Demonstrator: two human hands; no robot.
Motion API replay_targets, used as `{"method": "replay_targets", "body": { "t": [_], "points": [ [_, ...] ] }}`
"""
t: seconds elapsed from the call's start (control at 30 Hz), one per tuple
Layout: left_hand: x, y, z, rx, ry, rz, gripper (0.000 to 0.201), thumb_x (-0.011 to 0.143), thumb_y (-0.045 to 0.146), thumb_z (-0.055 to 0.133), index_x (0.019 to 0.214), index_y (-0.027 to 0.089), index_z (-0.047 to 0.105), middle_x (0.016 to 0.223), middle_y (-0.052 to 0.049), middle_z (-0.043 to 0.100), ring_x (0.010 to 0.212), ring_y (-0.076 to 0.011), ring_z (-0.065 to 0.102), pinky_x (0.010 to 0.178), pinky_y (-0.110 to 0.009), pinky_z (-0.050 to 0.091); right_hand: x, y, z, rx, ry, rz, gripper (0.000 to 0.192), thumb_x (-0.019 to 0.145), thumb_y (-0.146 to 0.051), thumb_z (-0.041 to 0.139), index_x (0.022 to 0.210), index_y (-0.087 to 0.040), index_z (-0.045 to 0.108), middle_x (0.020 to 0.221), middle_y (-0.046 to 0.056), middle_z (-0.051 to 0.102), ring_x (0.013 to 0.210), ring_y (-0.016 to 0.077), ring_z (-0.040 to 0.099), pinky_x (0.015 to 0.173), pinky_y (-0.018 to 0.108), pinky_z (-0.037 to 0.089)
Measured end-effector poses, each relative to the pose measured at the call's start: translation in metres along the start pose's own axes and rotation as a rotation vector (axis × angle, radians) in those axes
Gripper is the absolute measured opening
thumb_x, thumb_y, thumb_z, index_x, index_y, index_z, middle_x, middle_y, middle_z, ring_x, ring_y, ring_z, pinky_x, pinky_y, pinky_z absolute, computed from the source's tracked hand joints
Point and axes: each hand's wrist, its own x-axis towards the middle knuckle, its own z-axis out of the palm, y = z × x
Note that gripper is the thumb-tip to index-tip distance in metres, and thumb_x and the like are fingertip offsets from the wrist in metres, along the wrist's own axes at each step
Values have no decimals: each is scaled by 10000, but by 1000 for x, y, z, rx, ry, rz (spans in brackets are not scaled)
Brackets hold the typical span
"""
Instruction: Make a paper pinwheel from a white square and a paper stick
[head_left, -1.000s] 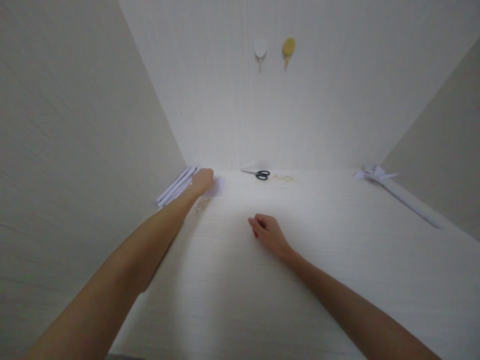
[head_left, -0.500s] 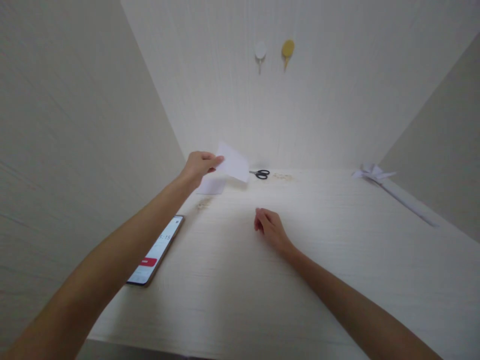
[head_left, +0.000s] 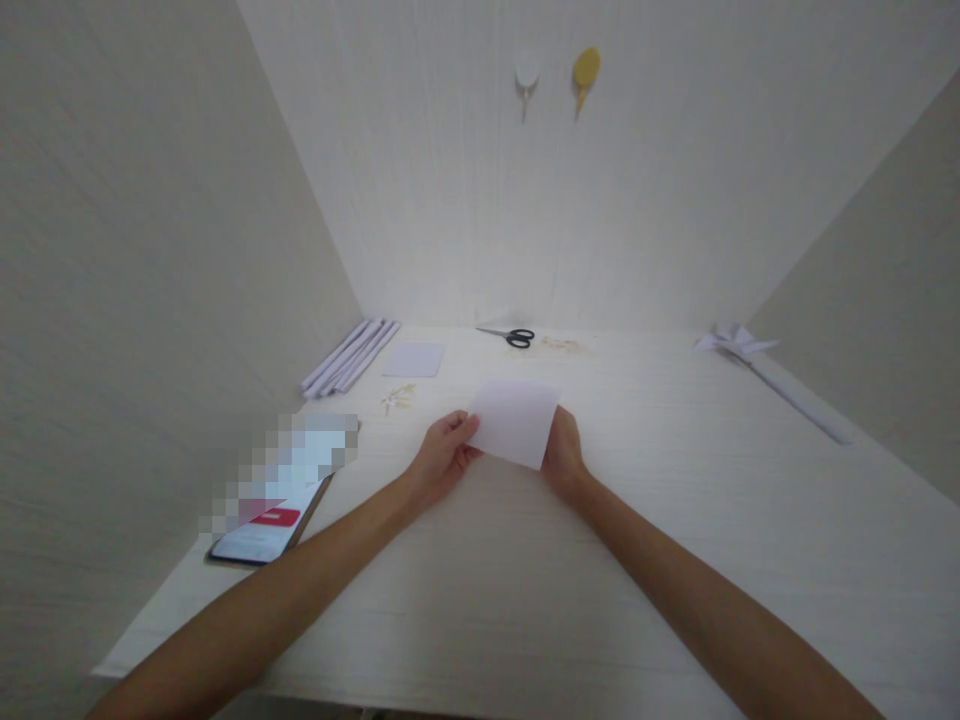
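Observation:
A small white sheet of paper (head_left: 514, 420) is held up over the middle of the table. My left hand (head_left: 442, 455) pinches its left edge, thumb on the front. At the right edge my right hand (head_left: 566, 455) is closed on the paper, its fingertips hidden behind it. Another white paper square (head_left: 414, 360) lies flat farther back on the left. Beyond my hands lie scissors (head_left: 517, 338) with black handles.
Rolled white paper sticks (head_left: 349, 360) lie at the back left, near small pale pieces (head_left: 399, 398). A phone (head_left: 277, 520), partly blurred, rests by my left forearm. A paper pinwheel on a stick (head_left: 795, 395) lies right. Two hooks, white (head_left: 526, 75) and yellow (head_left: 586, 70), hang on the wall.
My left hand has brought the sheet from the back left toward me and to the right. My right hand has moved slightly to the right and now meets the sheet's edge.

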Motion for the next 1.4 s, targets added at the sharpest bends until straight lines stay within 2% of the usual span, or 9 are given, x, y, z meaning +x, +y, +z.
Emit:
{"method": "replay_targets", "body": {
  "t": [0.2,0.33,0.4,0.5,0.6,0.73,0.93,1.2,1.4],
  "points": [
    [6,4,-8,47,12,69,277,558,281,712,555,128,482,566,27,543,538,-55,513,529,-169,477,-3,-7,-4,-4,80,-86,235,802,-368,383,639,-199,388,540,-48,417,427,68,370,391,187,297],
    [4,1,-8,108,10,64,306,541,334,711,546,130,483,560,26,529,530,-62,505,499,-181,468,-6,-25,-12,-72,169,-225,94,804,-304,401,834,-215,392,616,-58,468,417,55,378,389,174,294],
    [4,-1,-8,127,2,62,311,543,349,705,545,131,484,558,28,523,531,-62,502,506,-185,468,-11,-34,-20,-141,87,-260,209,790,-257,420,984,-234,347,645,-64,481,410,56,390,394,178,313],
    [4,-3,-9,148,-15,59,312,551,358,697,542,134,479,553,31,516,536,-65,505,531,-196,467,-23,-38,-34,-343,-201,-293,426,796,-214,410,1184,-256,240,752,-28,511,473,72,462,466,216,397],
    [3,-4,-9,174,-22,43,306,549,352,696,540,138,476,540,33,508,524,-72,504,524,-206,453,-36,-32,-47,-595,-339,-412,508,783,-153,408,1249,-250,233,776,6,532,558,100,509,522,243,435],
    [2,-5,-9,238,-33,31,310,553,364,683,525,151,459,517,41,486,493,-73,478,497,-209,418,-43,-25,-59,-772,-258,-546,482,749,-134,446,1214,-239,375,683,3,577,550,121,538,517,248,460],
    [0,-5,-8,387,-37,99,345,567,368,672,485,155,413,444,64,411,431,-42,364,433,-179,278,-40,-28,-65,-878,-424,-642,246,758,-173,463,897,-238,656,539,-6,628,429,108,538,428,216,428],
    [-1,-4,-6,442,-37,118,348,572,370,661,492,154,400,436,70,410,420,-38,337,428,-178,232,-43,-34,-59,-737,-373,-567,224,750,-152,482,786,-202,697,462,-8,620,369,90,530,358,180,388],
    [-1,-5,-8,331,-71,61,201,581,301,640,570,138,524,513,40,489,468,-61,427,465,-190,298,-42,-34,-60,-678,-483,-530,207,744,-132,504,778,-189,701,472,-3,621,386,89,540,367,171,402]
  ]
}}
